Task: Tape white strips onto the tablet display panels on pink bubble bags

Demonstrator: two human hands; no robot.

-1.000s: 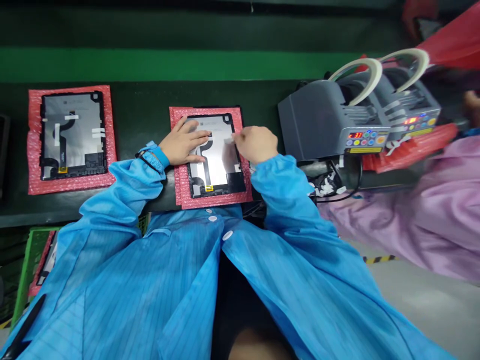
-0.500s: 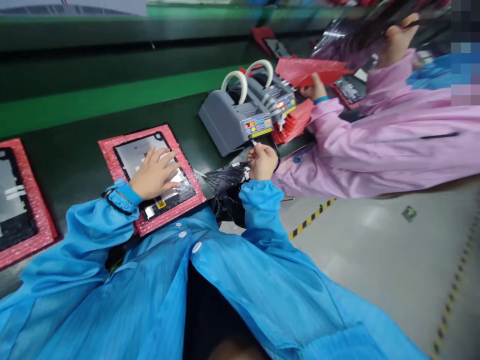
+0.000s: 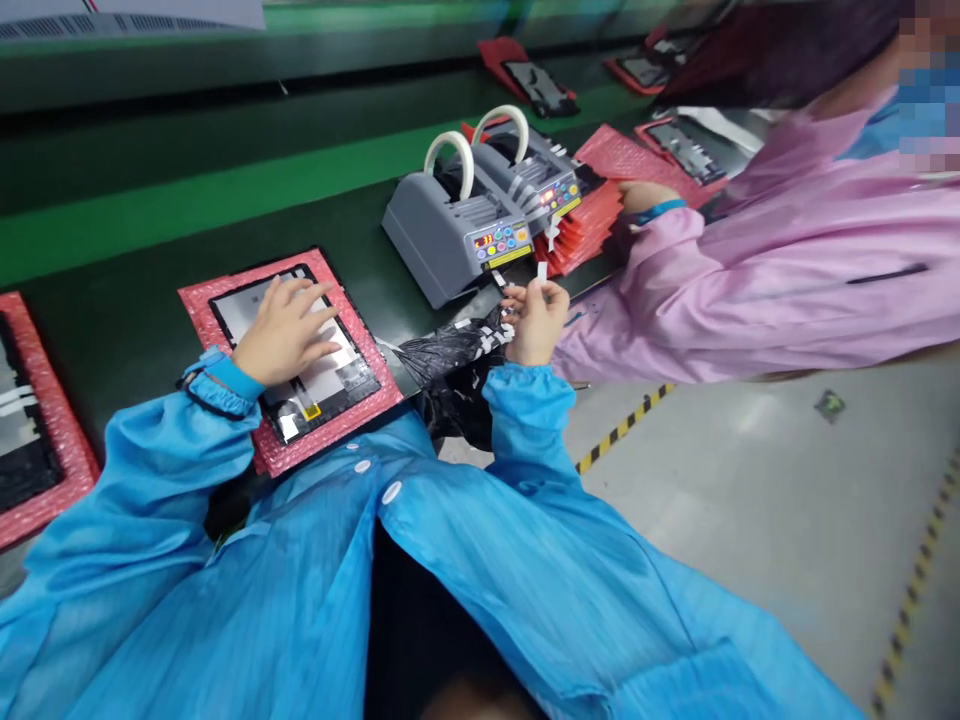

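My left hand (image 3: 287, 330) lies with fingers spread over a tablet panel (image 3: 352, 378), its metal back and dark edge parts showing. Under the panel is a pink bubble-wrap sheet (image 3: 279, 458). My right hand (image 3: 537, 325) pinches a short white piece of tape (image 3: 542, 271) that sticks up from the fingertips. Just behind that hand stands a grey tape dispenser (image 3: 439, 240) with a lit display and a white tape roll (image 3: 450, 160). Black plastic film (image 3: 442, 352) dotted with white tape bits hangs at the bench edge beside my right hand.
A second tape dispenser (image 3: 536, 165) stands behind the first, by stacked red bubble-wrap bags (image 3: 581, 235). Another panel (image 3: 22, 440) on pink wrap lies at far left. A co-worker's pink sleeve (image 3: 675, 310) reaches in from the right. More panels (image 3: 538, 88) lie farther back.
My right hand has moved slightly right, and the white tape now shows above its fingers. My left hand stays over the panel. The co-worker's raised red bag is lowered to the bench.
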